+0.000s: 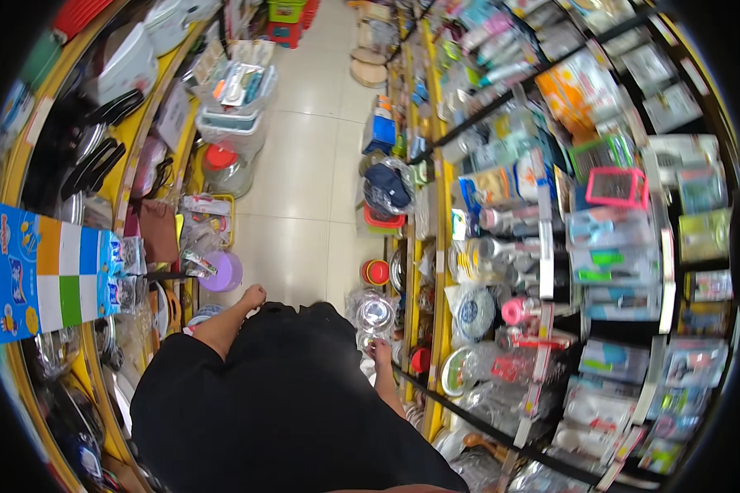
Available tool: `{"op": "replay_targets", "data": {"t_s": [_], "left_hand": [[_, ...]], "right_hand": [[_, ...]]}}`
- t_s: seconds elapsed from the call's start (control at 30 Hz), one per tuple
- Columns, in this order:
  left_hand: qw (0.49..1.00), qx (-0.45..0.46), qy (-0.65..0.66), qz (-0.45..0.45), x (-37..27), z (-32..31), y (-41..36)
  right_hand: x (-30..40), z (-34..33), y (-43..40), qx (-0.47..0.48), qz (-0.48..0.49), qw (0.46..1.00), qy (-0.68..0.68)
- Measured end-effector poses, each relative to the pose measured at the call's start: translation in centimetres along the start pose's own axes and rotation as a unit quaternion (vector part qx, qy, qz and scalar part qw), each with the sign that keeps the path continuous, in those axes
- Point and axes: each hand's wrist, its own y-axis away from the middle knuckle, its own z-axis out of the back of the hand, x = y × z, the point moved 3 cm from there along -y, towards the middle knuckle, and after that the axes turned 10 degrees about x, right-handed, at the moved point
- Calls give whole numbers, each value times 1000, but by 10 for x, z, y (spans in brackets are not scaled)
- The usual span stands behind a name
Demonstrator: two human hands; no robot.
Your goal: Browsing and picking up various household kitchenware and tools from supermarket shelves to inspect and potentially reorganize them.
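My left hand [256, 296] hangs low at my left side, its fingers curled in. No held thing shows in it, though its palm is hidden. Just beyond it stands a purple plastic bucket [222, 272], apart from the hand as far as I can see. At my right side hangs my right hand [380, 351], small and blurred, beside plastic-wrapped shiny dishes [376, 313] low by the right shelf. Whether its fingers touch anything there, I cannot tell. Between the hands, my black shirt [296, 394] covers the near floor.
A tiled aisle [296, 166] runs ahead between shelves. Clear storage boxes [231, 126] and a red-lidded jar [221, 161] line its left edge. Red bowls [376, 272], a bagged dark item [388, 186] and a blue box [380, 132] narrow the right. Packaged kitchenware [616, 231] hangs at right.
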Motion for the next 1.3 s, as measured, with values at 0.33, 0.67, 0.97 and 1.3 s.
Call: {"op": "replay_targets", "data": {"t_s": [0.33, 0.67, 0.97, 1.3], "left_hand": [[990, -112, 26, 78, 36, 38, 13], [968, -127, 167, -135, -174, 130, -77], [969, -114, 217, -39, -174, 155, -135], [913, -111, 364, 151, -157, 263, -232]], "right_hand": [[77, -46, -102, 132, -108, 984, 50], [172, -57, -299, 230, -19, 970, 77], [390, -162, -308, 218, 33, 951, 217], [370, -158, -276, 116, -27, 987, 107]]}}
